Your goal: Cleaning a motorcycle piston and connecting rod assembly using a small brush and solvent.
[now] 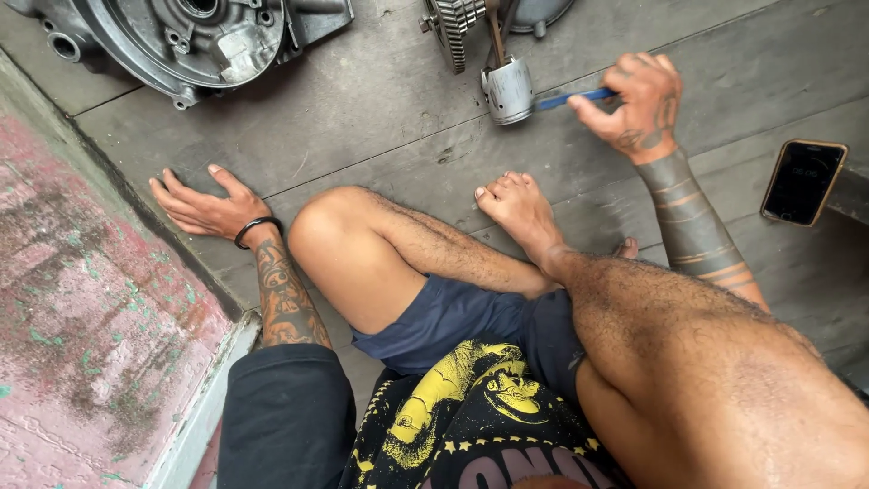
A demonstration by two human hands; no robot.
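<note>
I sit cross-legged on a grey wooden floor. My right hand point(638, 100) grips a thin blue-handled tool point(572, 97) whose tip reaches a silver metal piston point(509, 89) on its connecting rod. The piston lies just ahead of my bare foot point(518, 206). My left hand point(201, 204) rests flat on the floor with fingers spread, holding nothing, a black band on its wrist.
A grey metal engine casing point(195, 36) lies at the top left. A toothed gear assembly point(455, 25) sits behind the piston. A black phone point(803, 181) lies on the boards at right. A worn pink and green wall point(81, 317) runs along the left.
</note>
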